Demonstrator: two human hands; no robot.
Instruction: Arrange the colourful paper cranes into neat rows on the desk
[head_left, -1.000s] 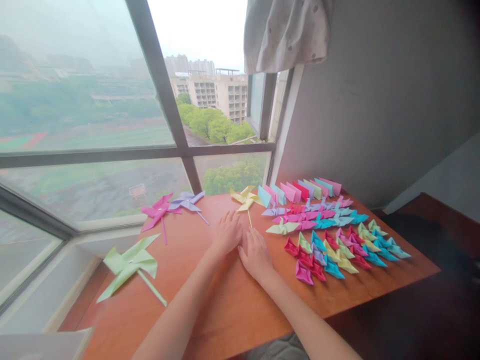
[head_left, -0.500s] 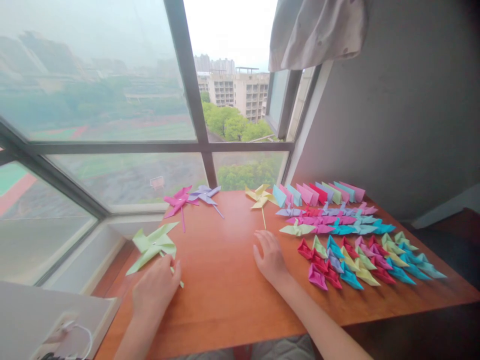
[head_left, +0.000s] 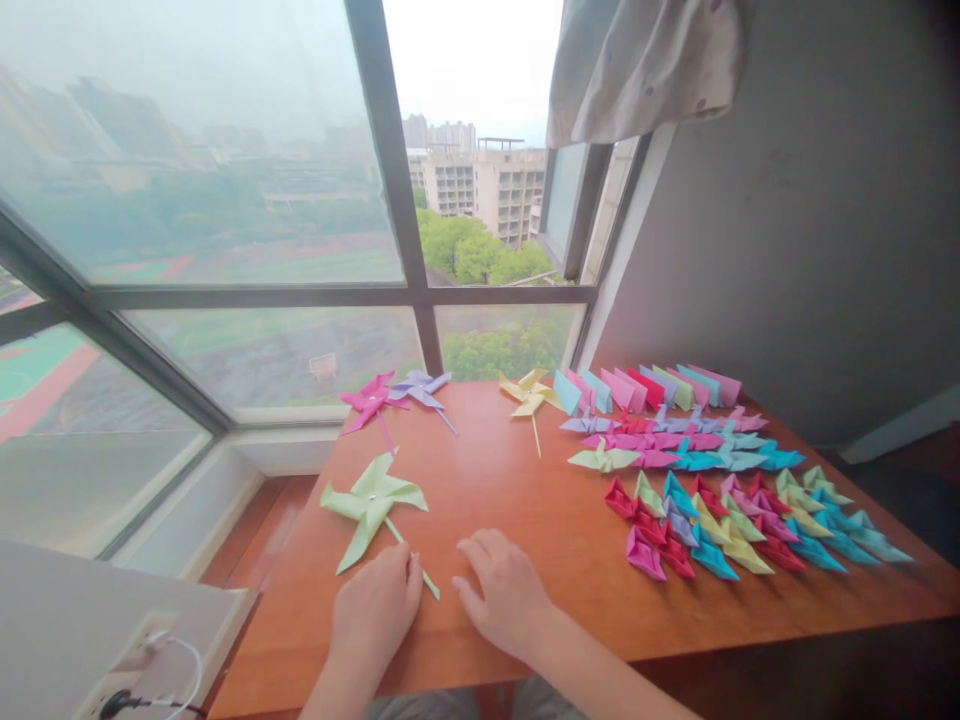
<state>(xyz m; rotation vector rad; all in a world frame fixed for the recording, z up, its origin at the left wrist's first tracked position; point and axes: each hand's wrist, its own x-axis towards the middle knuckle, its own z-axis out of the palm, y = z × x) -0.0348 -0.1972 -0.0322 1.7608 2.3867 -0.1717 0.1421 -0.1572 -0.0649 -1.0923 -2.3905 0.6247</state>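
Observation:
My left hand (head_left: 379, 603) is closed on the thin stick of a light green paper pinwheel (head_left: 373, 497); the stick's end shows past my fingers. My right hand (head_left: 504, 590) rests on the brown table (head_left: 465, 490), fingers apart, with nothing in it, just right of the stick's end. Behind them lie a magenta pinwheel (head_left: 373, 400) and a lilac pinwheel (head_left: 420, 388), with a yellow pinwheel (head_left: 531, 397) farther right.
Rows of folded paper fill the table's right side: standing pieces (head_left: 651, 390), paper cranes (head_left: 675, 443) and paper boats (head_left: 716, 540). A window borders the far and left sides. A socket with a white cable (head_left: 196, 665) is at lower left.
My left hand has moved right with the green pinwheel, which now shows more fully. My right hand has drawn back toward me, away from the yellow pinwheel. The view has shifted slightly.

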